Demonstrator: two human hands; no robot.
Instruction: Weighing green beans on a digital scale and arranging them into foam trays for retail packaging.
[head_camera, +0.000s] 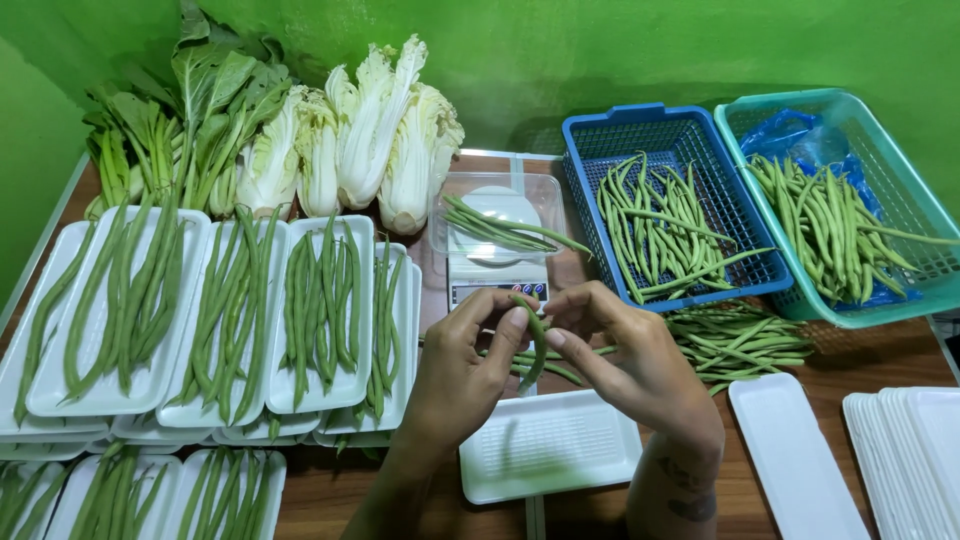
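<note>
Nearest to me: both forearms rise from the bottom edge, and an empty white foam tray (548, 445) lies on the wooden table (860, 355) just under the hands.
Far left: I see white trays of green beans (215, 300) overlapping in a row, with more filled trays below them at the bottom edge.
Back left: leafy greens (190, 110) and pale napa cabbages (370, 130) lean against the green wall.
Left hand (465, 365): fingers pinched together on a single green bean (536, 345), gripping its upper part.
Bean position: it hangs curved between the two hands, above the empty tray and in front of the scale.
Right hand (625, 350): fingertips closed on the same bean, just beside the left fingers.
Centre back: a small digital scale (497, 275) carries a clear dish holding a few beans.
Right of hands: a loose pile of beans (740, 340) lies on the table.
Back right: a blue basket (590, 135) and a teal basket (915, 200) both hold beans.
Far right: empty white trays (905, 450) are stacked.
</note>
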